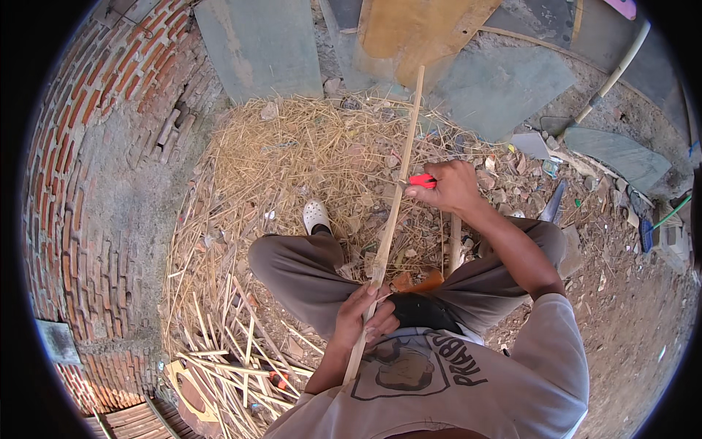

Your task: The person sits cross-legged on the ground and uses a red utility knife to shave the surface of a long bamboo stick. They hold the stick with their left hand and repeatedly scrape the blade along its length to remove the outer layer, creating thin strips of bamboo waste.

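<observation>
A long pale strip of bamboo or wood [397, 205] slants away from my lap toward the stone slabs. My left hand [362, 314] is closed round its near part, close to my belly, and the near end runs on against my shirt. Farther up, my right hand [453, 189] grips a short red-handled knife [422, 181] at the strip's right side. Its small blade lies against the strip, but its exact shape is hard to make out. Between my knees a brown piece [420, 281] and a dark object [420, 311] are partly covered.
Thin shavings [278, 146] litter the ground ahead. Cut strips [234, 373] lie heaped at lower left, with a brick wall [80, 219] beyond. Stone slabs [259, 51] and a tan board [420, 33] lean at the far side. A pale-handled tool [614, 73] stands at far right.
</observation>
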Motion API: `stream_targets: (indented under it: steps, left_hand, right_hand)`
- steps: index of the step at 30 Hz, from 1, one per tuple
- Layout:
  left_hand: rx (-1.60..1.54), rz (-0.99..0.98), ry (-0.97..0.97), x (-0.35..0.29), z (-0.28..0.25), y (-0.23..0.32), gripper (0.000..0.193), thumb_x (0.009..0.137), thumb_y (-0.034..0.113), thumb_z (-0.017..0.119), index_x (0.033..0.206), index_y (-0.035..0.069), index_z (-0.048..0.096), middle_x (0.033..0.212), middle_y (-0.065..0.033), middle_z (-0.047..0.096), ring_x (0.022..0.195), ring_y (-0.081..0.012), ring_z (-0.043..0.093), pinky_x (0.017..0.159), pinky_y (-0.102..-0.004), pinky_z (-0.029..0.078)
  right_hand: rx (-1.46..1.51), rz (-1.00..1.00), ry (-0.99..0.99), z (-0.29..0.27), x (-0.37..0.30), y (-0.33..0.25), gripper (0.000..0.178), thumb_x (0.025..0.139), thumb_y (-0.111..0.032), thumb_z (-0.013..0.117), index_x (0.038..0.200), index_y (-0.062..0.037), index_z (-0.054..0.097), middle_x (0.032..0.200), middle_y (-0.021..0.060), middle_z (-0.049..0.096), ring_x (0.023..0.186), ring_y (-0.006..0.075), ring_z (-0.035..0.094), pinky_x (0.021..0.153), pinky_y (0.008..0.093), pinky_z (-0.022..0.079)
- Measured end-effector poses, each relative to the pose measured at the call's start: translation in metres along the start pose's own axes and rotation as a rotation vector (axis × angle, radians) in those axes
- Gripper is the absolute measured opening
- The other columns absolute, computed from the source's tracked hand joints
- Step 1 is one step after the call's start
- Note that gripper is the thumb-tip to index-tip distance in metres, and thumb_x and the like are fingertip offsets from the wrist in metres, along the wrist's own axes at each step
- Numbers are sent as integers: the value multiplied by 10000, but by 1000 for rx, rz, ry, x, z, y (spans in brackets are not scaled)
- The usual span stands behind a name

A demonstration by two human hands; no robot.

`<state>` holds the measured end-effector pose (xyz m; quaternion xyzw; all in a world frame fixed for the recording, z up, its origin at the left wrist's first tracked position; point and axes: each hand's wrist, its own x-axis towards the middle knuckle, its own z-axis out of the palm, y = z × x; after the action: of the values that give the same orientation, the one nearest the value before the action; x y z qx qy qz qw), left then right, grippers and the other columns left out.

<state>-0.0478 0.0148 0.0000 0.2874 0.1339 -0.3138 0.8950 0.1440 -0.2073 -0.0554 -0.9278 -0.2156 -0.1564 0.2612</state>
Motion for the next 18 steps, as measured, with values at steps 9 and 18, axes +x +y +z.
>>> stream_targets:
  steps: [9,18]
  left_hand:
    - [-11,41,12,1,-8,0,277,1034,352,412,911,106,438,494,13,339,362,-102,288,463,-253,248]
    - [68,-5,13,-4,-1,-1,272,1037,346,424,939,93,443,504,15,319,377,-95,275,435,-243,247]
  right_hand:
    - [149,-255,-52,0,-29,-45,696,654,-752,687,563,-75,552,499,83,521,463,297,566,482,416,438]
    - [34,201,-38,3,20,13,704,760,-747,579,642,-55,628,529,138,558,569,362,610,568,447,476]
